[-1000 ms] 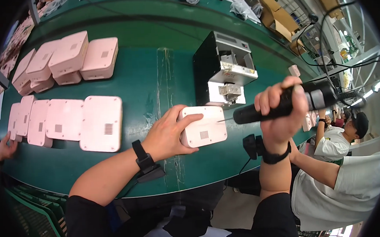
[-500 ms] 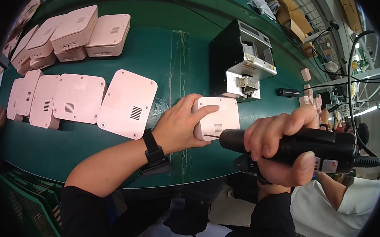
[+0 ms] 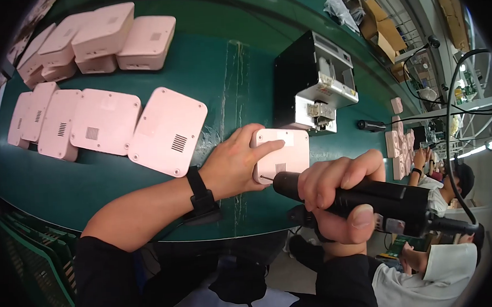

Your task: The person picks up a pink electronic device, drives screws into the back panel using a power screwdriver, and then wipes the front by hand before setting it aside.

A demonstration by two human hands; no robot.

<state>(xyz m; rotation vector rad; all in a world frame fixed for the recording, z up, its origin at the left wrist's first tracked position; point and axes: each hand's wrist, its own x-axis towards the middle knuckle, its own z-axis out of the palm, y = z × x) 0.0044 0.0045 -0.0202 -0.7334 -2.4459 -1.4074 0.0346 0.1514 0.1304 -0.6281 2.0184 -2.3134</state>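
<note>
Head view: the person's left hand (image 3: 238,156) is clamped around the left side of a pale pink case (image 3: 293,151), one finger stretched across its top. The case lies flat on the green counter (image 3: 254,211), in front of the person, just nearer than a black and silver machine (image 3: 297,73). The right hand (image 3: 337,196) is wrapped firmly around a black powered screwdriver (image 3: 396,201), tilted so its thin bit reaches the case's near left corner; I can't tell how deep the tip sits. Over to the left, a row of pink cases (image 3: 170,132) lies side by side, with stacked pink cases (image 3: 103,36) behind. Beyond the machine's right side rests a black cylindrical tool (image 3: 371,126).
</note>
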